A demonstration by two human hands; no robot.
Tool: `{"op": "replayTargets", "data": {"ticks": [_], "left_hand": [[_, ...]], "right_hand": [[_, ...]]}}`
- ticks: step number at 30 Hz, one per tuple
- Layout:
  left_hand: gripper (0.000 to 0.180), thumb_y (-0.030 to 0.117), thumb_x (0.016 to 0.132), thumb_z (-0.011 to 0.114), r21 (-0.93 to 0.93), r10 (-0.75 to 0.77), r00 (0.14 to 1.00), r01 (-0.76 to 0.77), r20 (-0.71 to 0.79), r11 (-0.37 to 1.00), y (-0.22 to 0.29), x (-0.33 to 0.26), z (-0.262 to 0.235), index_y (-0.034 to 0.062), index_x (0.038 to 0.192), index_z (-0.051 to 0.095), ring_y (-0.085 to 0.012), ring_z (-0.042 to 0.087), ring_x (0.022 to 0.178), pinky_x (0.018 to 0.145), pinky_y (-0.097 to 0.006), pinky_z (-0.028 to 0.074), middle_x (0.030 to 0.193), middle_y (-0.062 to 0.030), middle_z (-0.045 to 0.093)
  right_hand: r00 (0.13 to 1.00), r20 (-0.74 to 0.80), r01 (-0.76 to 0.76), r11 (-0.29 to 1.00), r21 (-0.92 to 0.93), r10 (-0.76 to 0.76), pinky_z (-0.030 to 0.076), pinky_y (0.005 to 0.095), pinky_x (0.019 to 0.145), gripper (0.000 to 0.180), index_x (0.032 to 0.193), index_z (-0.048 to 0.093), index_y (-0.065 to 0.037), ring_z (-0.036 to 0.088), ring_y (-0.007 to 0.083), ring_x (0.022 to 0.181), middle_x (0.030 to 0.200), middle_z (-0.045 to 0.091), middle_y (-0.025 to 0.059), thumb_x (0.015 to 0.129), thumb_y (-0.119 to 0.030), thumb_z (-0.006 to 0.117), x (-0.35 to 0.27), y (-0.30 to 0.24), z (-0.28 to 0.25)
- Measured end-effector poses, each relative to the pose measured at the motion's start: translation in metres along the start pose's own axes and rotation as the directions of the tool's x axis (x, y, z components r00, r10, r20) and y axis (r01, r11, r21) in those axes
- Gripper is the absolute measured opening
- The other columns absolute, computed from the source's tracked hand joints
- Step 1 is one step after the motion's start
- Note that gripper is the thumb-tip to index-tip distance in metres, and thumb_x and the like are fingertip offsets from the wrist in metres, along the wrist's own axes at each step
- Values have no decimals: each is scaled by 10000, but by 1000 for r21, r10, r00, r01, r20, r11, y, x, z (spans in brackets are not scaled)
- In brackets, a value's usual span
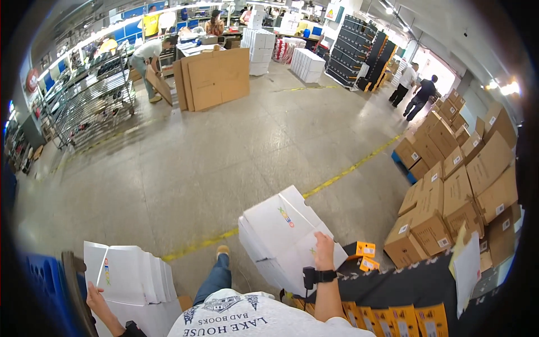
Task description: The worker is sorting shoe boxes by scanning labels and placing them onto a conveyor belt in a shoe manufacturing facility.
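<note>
Two strapped bundles of flat white cartons are held, one per hand. The left bundle (135,276) is grasped near its white strap by the curled fingers of the left hand (99,301); the right bundle (266,227), tilted beside a black-topped bench (415,282), is gripped near its strap by the right hand (324,251). Whether either bundle is supported from below cannot be told. Two orange packets (365,249) are seen on the bench's far end, and at least five (431,321) are lined along its near side. The right is blocked by piled brown cartons (429,216), too overlapped to count; the left is hemmed by a blue plastic crate (46,283). Beyond one yellow floor line (353,167), brown cardboard sheets (219,78) are stood near a wheeled metal rack (92,92).
</note>
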State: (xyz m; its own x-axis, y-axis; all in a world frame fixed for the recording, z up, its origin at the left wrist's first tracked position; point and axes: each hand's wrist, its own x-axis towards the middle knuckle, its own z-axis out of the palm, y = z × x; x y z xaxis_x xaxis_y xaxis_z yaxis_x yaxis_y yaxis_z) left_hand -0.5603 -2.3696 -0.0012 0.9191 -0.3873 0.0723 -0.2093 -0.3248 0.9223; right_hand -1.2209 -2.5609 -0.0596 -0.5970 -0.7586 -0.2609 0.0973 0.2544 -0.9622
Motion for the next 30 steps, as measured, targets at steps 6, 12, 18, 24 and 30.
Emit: {"op": "replayTargets", "data": {"ticks": [6, 12, 18, 24, 30], "left_hand": [[547, 411, 988, 550, 193, 67, 996, -77, 61, 978, 28, 91, 261, 23, 604, 525, -85, 290, 540, 511, -317, 208, 571, 47, 300], [496, 425, 964, 558, 186, -49, 942, -14, 331, 982, 115, 148, 527, 37, 655, 551, -78, 265, 554, 524, -310, 174, 595, 63, 277], [473, 419, 953, 568, 121, -86, 920, 42, 382, 992, 209, 149, 773, 43, 665, 562, -63, 276, 536, 517, -293, 202, 564, 69, 303], [487, 421, 957, 570, 115, 79, 895, -143, 439, 983, 213, 241, 1010, 52, 639, 555, -56, 362, 559, 497, -277, 255, 555, 48, 374], [482, 388, 988, 559, -100, 182, 853, -153, 489, 983, 340, 244, 1262, 69, 627, 539, -48, 274, 515, 492, -275, 197, 547, 66, 323]], "right_hand": [[980, -194, -65, 988, -139, 37, 300, 301, 525, 281, 654, 527, -101, 375, 79, 577, 625, 402, -59, 870, -234, 646, 153, -9, 51], [920, -391, -20, 991, -130, -33, 266, 291, 506, 347, 631, 479, -124, 336, 68, 563, 626, 374, -73, 898, -267, 648, 273, -68, 104], [829, -560, -55, 994, -95, -8, 269, 309, 535, 396, 601, 460, -49, 342, 74, 596, 614, 378, -56, 910, -212, 645, 456, -91, 143], [821, -563, -73, 995, 62, 95, 285, 310, 538, 338, 642, 533, -32, 353, 79, 600, 629, 421, -48, 899, -209, 663, 646, -148, 195], [738, -673, 8, 999, -53, -42, 286, 314, 535, 367, 621, 457, -104, 331, 70, 601, 641, 393, -54, 907, -217, 658, 829, -209, 234]]}}
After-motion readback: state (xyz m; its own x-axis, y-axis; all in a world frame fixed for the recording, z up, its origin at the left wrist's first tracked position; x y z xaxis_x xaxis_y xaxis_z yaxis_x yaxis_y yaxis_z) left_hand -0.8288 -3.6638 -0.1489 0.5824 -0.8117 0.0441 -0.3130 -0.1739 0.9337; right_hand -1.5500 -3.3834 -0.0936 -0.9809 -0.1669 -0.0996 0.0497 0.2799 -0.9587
